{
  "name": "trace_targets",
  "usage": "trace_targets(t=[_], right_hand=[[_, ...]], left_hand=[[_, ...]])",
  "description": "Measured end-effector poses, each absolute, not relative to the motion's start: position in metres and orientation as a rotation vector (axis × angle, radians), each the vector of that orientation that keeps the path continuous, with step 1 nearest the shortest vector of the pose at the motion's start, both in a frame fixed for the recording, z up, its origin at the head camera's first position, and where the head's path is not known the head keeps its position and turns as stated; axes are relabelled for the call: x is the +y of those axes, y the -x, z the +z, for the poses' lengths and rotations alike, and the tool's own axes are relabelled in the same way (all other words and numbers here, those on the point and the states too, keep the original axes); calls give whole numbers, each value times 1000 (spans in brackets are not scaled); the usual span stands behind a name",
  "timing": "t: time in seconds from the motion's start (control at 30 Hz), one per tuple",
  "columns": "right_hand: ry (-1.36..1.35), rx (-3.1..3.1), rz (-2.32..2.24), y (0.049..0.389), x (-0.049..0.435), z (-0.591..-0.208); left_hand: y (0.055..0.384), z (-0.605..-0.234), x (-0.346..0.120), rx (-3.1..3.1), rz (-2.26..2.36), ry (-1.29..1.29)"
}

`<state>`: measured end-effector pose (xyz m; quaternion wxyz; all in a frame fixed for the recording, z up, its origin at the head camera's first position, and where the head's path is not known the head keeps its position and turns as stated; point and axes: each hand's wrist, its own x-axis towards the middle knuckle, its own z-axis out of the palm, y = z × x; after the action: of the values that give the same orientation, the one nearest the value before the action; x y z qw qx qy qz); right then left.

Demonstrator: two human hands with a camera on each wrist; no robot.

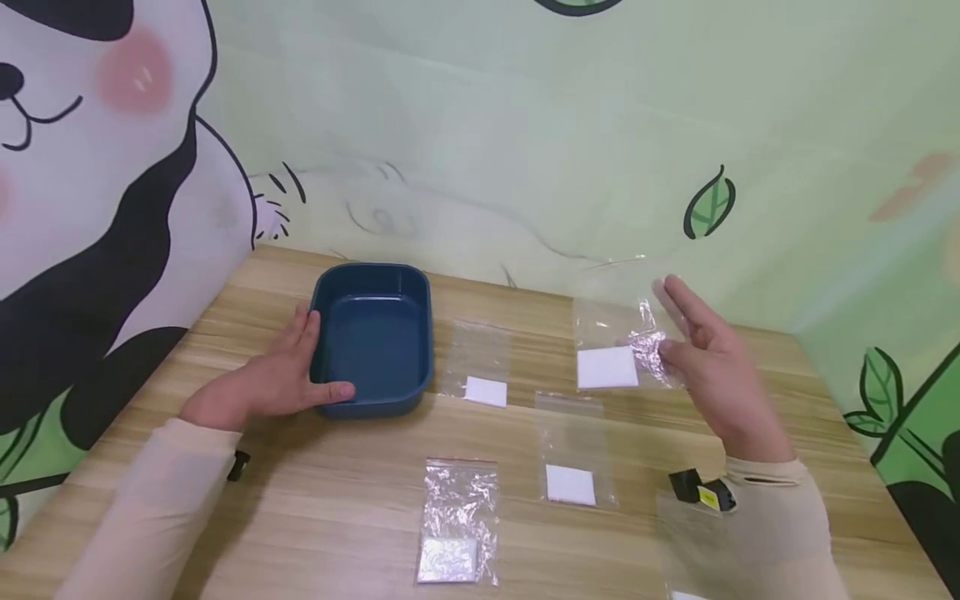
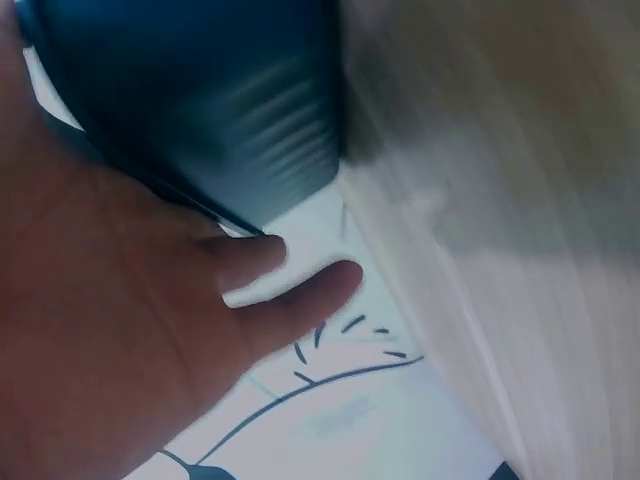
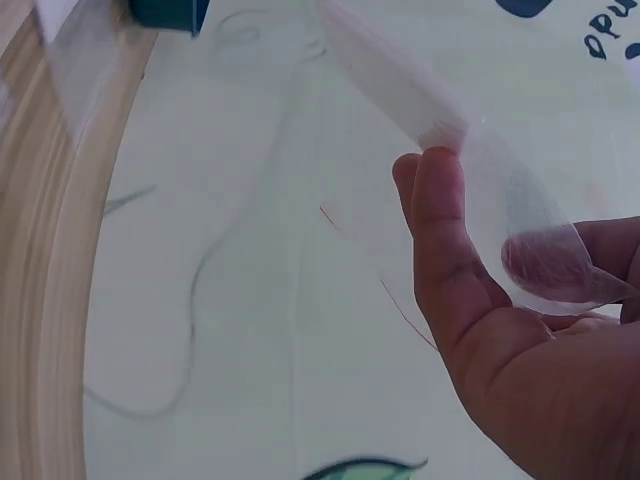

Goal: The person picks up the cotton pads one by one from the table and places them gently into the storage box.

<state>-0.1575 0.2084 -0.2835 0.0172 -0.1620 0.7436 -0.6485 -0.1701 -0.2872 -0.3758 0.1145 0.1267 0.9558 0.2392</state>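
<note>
A dark blue rectangular bin stands on the table at left. My left hand rests along its left side, fingers straight, with the thumb reaching over the near corner; the left wrist view shows the palm beside the bin's outer wall. My right hand pinches the right edge of a clear plastic bag, lifted off the table. Inside that bag's lower end is a white rectangular piece. In the right wrist view, the thumb shows through the clear film.
Similar clear bags with small flat pieces lie on the wooden table: one right of the bin, one at the middle, a shiny one in front, and one partly under the right forearm. A panda-printed wall covering rises behind.
</note>
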Motion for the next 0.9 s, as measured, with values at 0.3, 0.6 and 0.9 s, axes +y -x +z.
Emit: trace_targets(t=[0.3, 0.6, 0.9], right_hand=[[481, 2145, -2134, 181, 146, -280], [392, 2006, -2240, 205, 83, -305], [326, 1934, -2264, 219, 28, -336]], left_hand=[[169, -376, -290, 2744, 767, -405], [169, -377, -286, 2731, 784, -376], [169, -378, -283, 2747, 737, -349]])
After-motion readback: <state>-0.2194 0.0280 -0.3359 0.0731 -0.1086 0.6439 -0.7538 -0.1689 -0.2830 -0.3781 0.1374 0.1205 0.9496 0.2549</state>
